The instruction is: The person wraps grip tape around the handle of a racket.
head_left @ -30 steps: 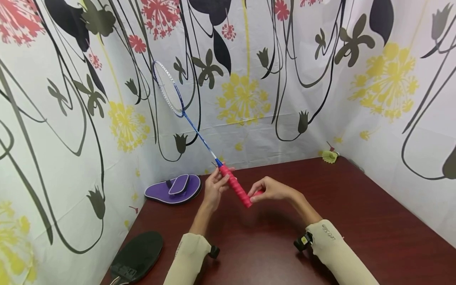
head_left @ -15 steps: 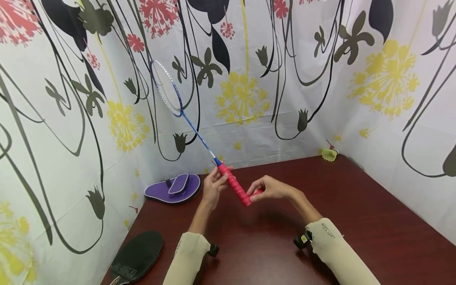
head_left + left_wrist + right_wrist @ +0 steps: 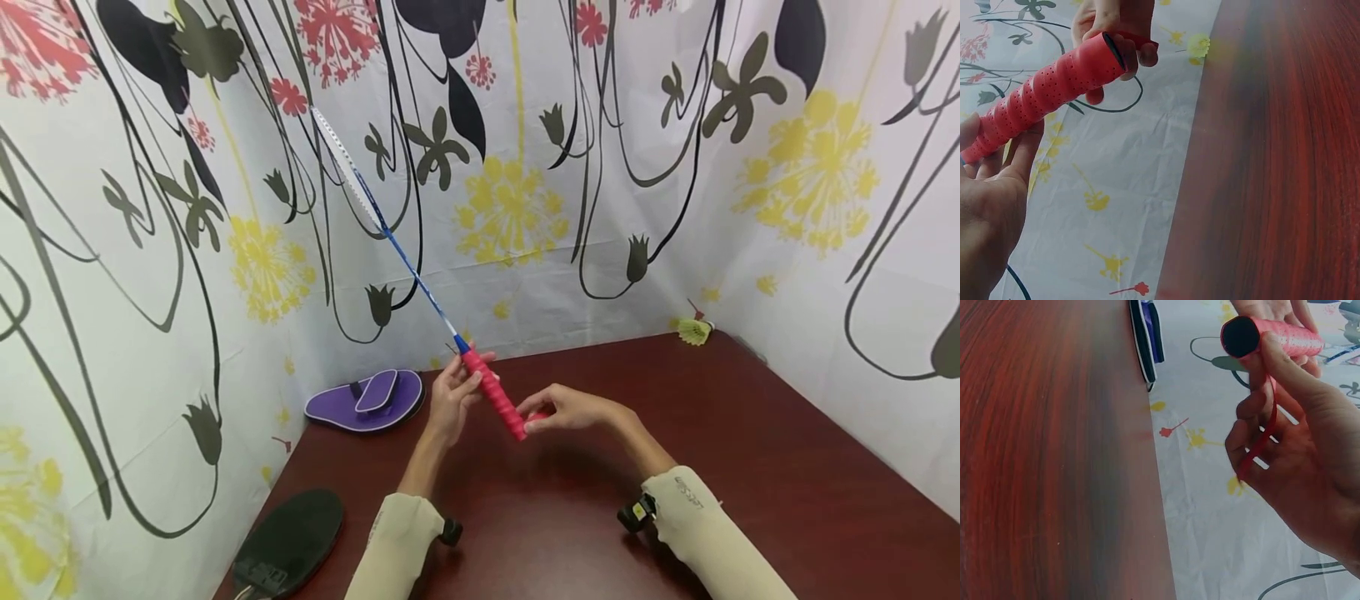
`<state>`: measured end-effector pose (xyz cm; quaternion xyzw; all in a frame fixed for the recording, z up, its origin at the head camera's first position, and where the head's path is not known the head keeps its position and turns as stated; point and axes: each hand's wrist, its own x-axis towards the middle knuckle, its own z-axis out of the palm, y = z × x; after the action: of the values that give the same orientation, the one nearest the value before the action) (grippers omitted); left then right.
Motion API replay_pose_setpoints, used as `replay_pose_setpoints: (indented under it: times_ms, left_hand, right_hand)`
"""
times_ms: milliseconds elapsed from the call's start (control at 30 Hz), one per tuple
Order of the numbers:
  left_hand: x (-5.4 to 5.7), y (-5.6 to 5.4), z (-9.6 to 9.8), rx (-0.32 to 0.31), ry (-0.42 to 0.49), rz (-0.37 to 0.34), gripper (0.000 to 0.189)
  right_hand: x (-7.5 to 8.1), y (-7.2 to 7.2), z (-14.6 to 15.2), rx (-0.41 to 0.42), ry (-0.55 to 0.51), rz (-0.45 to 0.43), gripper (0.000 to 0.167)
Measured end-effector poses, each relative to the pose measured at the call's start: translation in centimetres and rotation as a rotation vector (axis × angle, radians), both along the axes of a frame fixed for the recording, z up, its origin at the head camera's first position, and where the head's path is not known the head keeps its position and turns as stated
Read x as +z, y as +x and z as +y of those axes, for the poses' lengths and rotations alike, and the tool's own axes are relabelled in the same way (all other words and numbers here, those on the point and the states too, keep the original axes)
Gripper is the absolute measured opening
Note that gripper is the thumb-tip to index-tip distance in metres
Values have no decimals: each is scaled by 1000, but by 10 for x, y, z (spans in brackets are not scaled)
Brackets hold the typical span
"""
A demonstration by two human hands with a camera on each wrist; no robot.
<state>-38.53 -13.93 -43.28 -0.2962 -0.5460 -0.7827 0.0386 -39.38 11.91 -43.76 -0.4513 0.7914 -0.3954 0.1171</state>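
A blue-and-white badminton racket (image 3: 408, 265) slants up to the left over the table in the head view, its head nearly edge-on. Its handle (image 3: 491, 390) is wrapped in ridged, perforated red overgrip. My left hand (image 3: 450, 398) holds the handle's upper part between thumb and fingers. At the butt end, my right hand (image 3: 566, 408) pinches the loose tail of the red grip tape (image 3: 1266, 440). In the right wrist view the thumb lies against the handle beside its dark butt cap (image 3: 1240, 337), and the tape hangs down across the curled fingers.
On the dark red wooden table (image 3: 750, 467), a purple paddle case (image 3: 367, 402) lies at the back left. A black table tennis paddle (image 3: 291, 537) lies at the front left. A yellow shuttlecock (image 3: 694, 330) sits in the far right corner. Flower-printed curtains (image 3: 600, 192) hang around the table.
The racket has turned about its shaft, so its head went from showing its strings to nearly edge-on. My right hand has dipped slightly at the butt; my left hand keeps its place.
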Motion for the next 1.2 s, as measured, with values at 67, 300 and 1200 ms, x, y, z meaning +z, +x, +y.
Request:
replay_pose_setpoints:
  times_ms: [67, 300, 1200]
  left_hand:
    - [-3, 0, -1, -5, 9, -6, 55]
    - [-10, -1, 0, 35, 52, -23, 49]
    - [-6, -2, 12, 335, -45, -48, 45]
  right_hand:
    - [-2, 2, -2, 22, 23, -1, 28]
    - [-3, 6, -3, 5, 22, -28, 19]
    - [-14, -5, -9, -248, 14, 187, 38]
